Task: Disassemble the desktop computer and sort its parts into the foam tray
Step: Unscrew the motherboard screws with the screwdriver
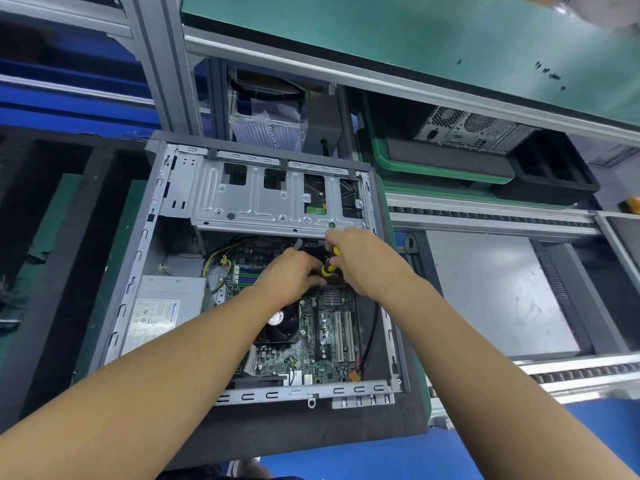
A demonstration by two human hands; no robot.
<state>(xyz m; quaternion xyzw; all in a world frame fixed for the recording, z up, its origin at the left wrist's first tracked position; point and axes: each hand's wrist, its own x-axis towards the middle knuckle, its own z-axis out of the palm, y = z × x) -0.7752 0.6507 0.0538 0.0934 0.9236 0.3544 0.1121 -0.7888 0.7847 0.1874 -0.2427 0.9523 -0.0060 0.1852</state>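
Found the desktop computer (180, 244) open on its side on a dark foam pad (311, 424), mid-surface: silver drive cage (277, 199) far, grey power supply (166, 306) near left, green motherboard (311, 362) bared. Saw right grip (360, 261) wrapped round a yellow-black screwdriver (329, 266); left grip (294, 271) curled beside, contents impossible to tell. Noted black foam tray (97, 202) left.

desktop computer (259, 202): grey case on its side, open, motherboard (325, 341) exposed | foam tray (98, 202): black, just left
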